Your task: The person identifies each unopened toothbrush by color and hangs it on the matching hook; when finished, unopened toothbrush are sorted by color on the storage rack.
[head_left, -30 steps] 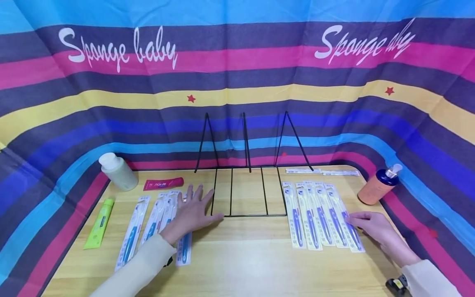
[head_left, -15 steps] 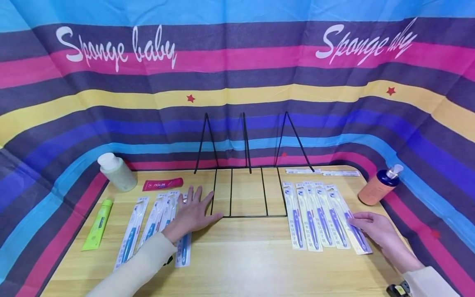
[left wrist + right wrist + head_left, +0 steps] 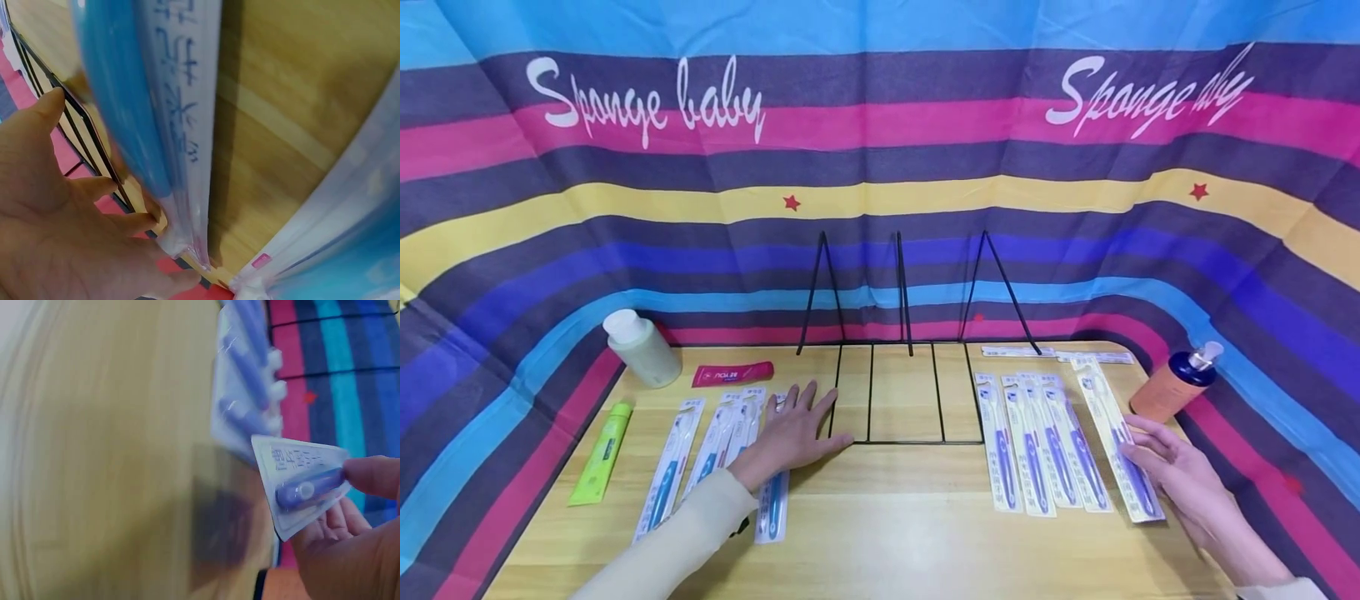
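Watching the table remotely, I'm seeing a black wire rack resting at its back edge. The left hand is spreading loose fingers over a blue toothbrush pack; the right hand is pinching a purple toothbrush pack near the table's right edge.

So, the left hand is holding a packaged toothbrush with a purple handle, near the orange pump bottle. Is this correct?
Not the left hand: the head view shows the right hand holding that packaged toothbrush near the orange pump bottle.
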A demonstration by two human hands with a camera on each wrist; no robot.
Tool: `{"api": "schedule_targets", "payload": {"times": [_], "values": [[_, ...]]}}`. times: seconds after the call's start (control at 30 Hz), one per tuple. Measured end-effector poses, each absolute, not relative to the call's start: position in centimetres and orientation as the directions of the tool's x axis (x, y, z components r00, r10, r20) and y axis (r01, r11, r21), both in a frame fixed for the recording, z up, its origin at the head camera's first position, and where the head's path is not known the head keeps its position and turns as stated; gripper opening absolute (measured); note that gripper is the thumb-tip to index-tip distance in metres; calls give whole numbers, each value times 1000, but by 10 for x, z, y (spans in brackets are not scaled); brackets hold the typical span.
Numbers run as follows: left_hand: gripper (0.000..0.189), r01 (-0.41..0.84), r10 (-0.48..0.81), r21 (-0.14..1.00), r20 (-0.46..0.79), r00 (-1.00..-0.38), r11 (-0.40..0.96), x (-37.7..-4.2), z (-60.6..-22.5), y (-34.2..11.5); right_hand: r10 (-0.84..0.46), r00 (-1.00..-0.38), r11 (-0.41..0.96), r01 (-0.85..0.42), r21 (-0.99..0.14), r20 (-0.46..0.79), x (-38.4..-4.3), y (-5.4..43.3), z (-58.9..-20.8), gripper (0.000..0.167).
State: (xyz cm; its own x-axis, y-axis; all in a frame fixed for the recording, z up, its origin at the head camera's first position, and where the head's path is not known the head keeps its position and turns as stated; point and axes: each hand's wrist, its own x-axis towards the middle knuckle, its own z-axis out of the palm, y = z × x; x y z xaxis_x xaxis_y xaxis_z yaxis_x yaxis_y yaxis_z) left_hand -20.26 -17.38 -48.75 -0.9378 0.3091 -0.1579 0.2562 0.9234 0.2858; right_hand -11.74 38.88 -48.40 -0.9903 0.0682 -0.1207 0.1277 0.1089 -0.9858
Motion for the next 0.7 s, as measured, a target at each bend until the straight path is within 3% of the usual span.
{"api": "schedule_targets", "payload": {"times": [0.2,0.33,0.57,0.7], "values": [[94,271,325,305,-142,-935,913,-206,-487,-172,-30,-995,-169,-89,-981,96,-108,361,-468,53],[95,283,335,312,-126,-934,907,-208,-488,-172,-37,-969,-272,-225,-936,244,-104,336,-457,55],[94,284,332,329,-97,-938,900,-203,-490,-178,-1,-935,-413,-323,-851,356,-104,290,-442,48],[93,295,342,348,-81,-936,890,-200,-493,-177,-16,-920,-423,-348,-837,391,-102,273,-435,47]]}}
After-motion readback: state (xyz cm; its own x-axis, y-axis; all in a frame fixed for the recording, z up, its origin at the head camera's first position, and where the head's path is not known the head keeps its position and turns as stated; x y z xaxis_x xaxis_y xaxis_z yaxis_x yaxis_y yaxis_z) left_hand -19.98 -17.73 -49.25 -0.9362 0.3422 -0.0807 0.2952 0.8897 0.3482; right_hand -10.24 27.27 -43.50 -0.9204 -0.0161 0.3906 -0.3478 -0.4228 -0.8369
